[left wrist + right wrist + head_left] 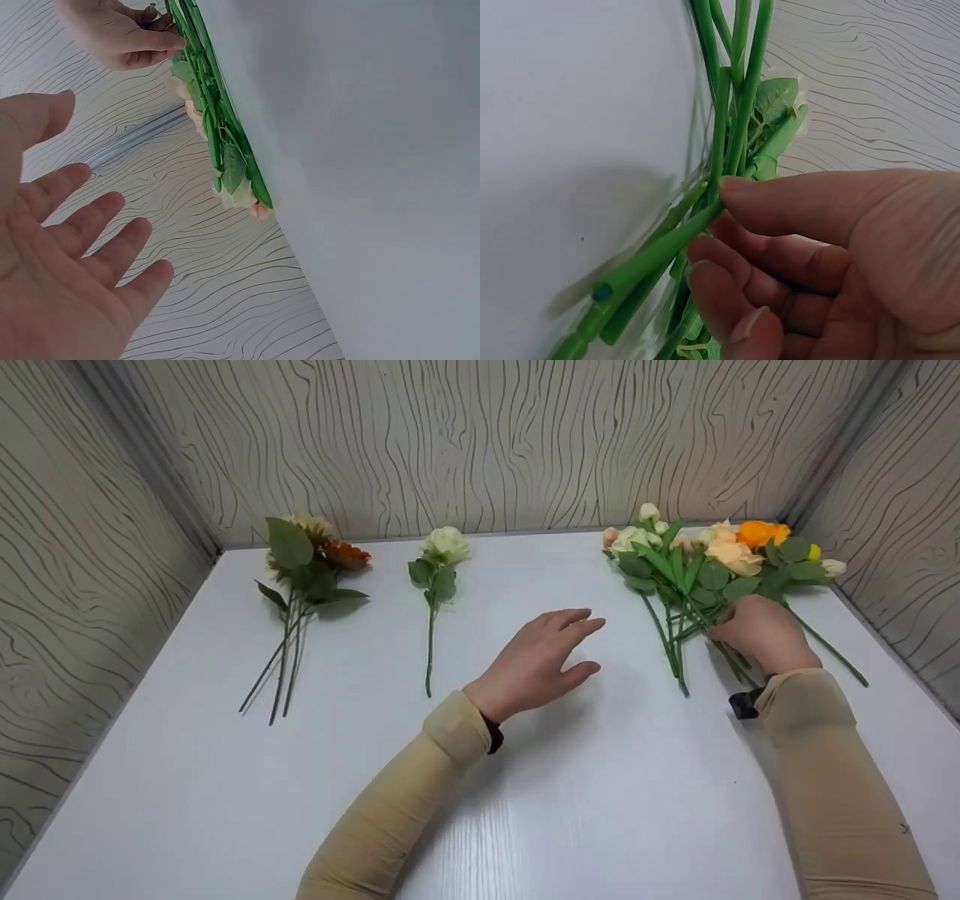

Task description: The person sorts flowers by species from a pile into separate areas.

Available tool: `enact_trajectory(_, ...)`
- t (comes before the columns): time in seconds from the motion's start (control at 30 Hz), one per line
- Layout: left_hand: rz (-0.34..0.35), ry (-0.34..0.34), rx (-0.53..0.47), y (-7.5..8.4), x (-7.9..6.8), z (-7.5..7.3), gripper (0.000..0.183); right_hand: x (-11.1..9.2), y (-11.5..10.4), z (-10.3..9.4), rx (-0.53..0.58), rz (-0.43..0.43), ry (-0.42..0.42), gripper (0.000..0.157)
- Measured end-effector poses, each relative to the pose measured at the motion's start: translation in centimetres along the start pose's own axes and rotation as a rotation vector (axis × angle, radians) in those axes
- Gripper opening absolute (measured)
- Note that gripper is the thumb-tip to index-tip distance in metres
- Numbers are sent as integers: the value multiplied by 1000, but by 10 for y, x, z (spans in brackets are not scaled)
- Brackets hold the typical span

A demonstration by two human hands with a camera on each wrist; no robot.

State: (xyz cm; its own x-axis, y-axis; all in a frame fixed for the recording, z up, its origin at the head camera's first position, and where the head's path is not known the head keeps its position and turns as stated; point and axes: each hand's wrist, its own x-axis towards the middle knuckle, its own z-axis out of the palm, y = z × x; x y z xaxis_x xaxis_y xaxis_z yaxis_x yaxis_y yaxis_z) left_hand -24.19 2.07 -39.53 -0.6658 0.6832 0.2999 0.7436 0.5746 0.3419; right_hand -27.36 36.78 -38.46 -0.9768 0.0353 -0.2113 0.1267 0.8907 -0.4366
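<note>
While pinching one green stem (660, 249) between thumb and fingertips of the right grip (761, 634), holding the left grip (532, 664) slack and spread, with nothing in it, above the worktop (225, 810). Counting one mixed bunch (712, 576) just beyond the right grip and to its left, with the pinched stem among its stalks. Making out one yellow bud (814, 553) there, beyond the right grip, but not managing to number every bloom or stalk, owing to overlap and to cover from the hand. Counting one white flower (446, 544) on a single stalk, beyond the left grip and to its left; farther left, counting three stalks in a second bunch (311, 581). Meeting other stalks (739, 90) across the pinched one, right at the right grip, with leaves crowding close behind; being unable to match the pinched stem to a bloom. Also seeing two tan sleeves (397, 802) and two dark wristbands (744, 705) behind the grips, and patterned walls (480, 442) beyond and to both sides.
</note>
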Motion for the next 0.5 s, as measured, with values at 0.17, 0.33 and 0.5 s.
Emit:
enact_trajectory(0.17,-22,-28,-66,-4,-2,3,53,0,-1,-3,-18,2,-52,33)
enact_trajectory(0.33,-57,-28,-174,-8,-4,1,43,-3,-4,-8,-12,14,-65,29)
enact_trajectory(0.5,-131,25,-269,-12,-5,-3,35,-9,-8,-14,-29,-22,-1,35)
